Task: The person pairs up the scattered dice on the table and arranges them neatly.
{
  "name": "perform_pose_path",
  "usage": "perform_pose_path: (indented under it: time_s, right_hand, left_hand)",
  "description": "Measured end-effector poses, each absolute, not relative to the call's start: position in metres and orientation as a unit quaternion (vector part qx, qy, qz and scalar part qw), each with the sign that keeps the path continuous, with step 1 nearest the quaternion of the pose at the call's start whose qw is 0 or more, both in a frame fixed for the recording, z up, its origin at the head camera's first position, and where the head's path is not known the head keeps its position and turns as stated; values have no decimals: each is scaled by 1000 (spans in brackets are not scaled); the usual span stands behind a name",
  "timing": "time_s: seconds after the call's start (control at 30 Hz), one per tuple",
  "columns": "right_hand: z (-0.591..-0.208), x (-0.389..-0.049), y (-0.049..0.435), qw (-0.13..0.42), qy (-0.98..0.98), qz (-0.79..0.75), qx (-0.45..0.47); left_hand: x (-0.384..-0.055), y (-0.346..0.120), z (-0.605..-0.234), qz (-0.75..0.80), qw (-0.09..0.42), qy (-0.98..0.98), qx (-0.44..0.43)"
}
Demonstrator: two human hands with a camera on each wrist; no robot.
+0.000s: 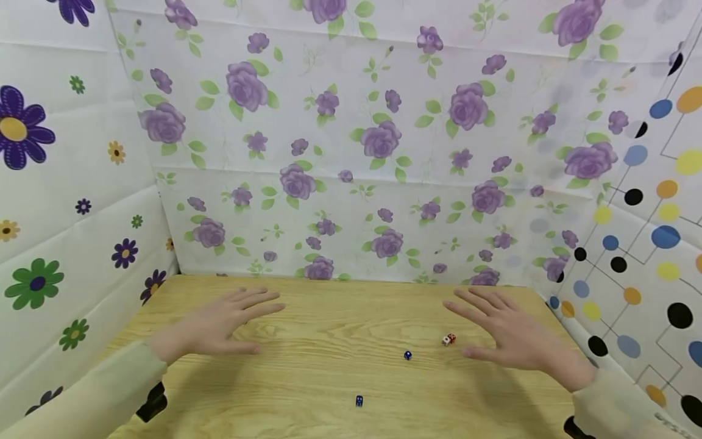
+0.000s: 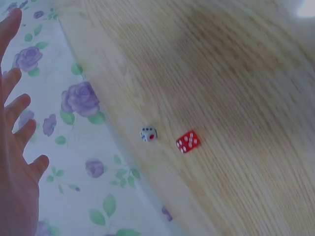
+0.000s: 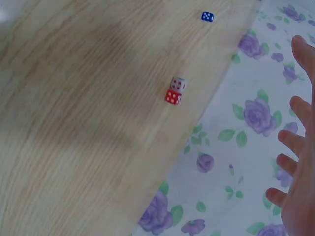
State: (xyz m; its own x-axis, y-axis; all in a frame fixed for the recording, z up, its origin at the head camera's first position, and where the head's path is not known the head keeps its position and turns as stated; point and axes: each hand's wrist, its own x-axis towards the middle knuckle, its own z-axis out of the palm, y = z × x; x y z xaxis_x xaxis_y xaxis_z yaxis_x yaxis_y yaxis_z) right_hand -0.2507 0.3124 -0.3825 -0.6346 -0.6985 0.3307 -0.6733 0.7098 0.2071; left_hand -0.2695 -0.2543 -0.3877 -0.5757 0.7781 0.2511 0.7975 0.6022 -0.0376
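My left hand [image 1: 219, 323] hovers over the left of the table, fingers spread and straight, holding nothing. In the left wrist view a white die [image 2: 148, 134] and a red die [image 2: 188, 141] lie a little apart on the wood; in the head view this hand mostly hides them. On the other side my right hand [image 1: 515, 334] is also raised with spread fingers and nothing in it. Near its thumb, a white die [image 3: 178, 84] and a red die [image 3: 173, 97] sit side by side, touching. Between the hands lie a blue die [image 1: 408, 355] and a nearer blue die [image 1: 359, 400].
The light wooden table [image 1: 340, 317] ends at a back cloth with purple roses [image 1: 381, 140]. A flower-printed cloth [image 1: 71, 256] hangs at the left, and a cloth with coloured dots [image 1: 647, 244] at the right.
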Motion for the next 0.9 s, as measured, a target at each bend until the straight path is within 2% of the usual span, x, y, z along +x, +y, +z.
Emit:
perform_pose_path:
  time_s: [0.53,0.9]
  right_hand:
    - [-397,-244,281,175,-909,39,375]
    - [-415,-238,264,181,-912,76,360]
  left_hand:
    - [-266,-215,-416,-79,178,-857,-477]
    - [-253,-184,-433,-127,160,-849,-487]
